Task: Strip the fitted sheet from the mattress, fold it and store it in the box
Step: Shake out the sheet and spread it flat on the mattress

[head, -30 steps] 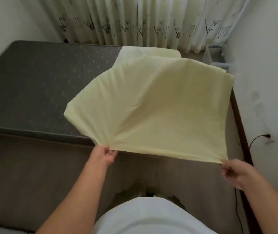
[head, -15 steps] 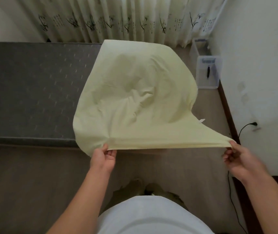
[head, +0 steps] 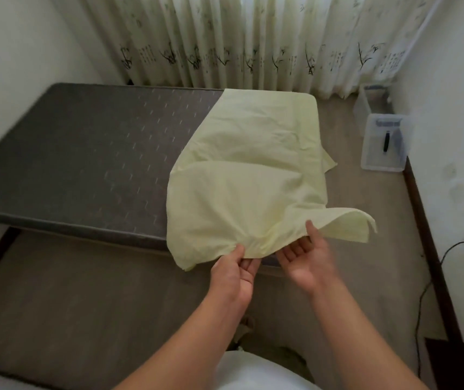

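1. One sheet (head: pixel 250 175), one mattress (head: pixel 90 164), two clear boxes and two hands are in view.
2. The nearer box (head: pixel 371 161) and the farther box (head: pixel 364 104) stand on the floor, well beyond and to the right of the right hand (head: pixel 306 257).
3. The sheet is pale yellow, creased and doubled over, with a gathered near edge.
4. It lies on the end of the dark grey mattress just beyond the hands, its near edge lifted off.
5. Its long axis runs away from the hands toward the curtain (head: pixel 253 40); one loose corner points out past the right hand.
6. The hands are close together. The left hand (head: pixel 233 273) pinches the gathered edge, thumb on top.
7. The right hand lies palm up with its fingers under the cloth; whether it grips cannot be told.
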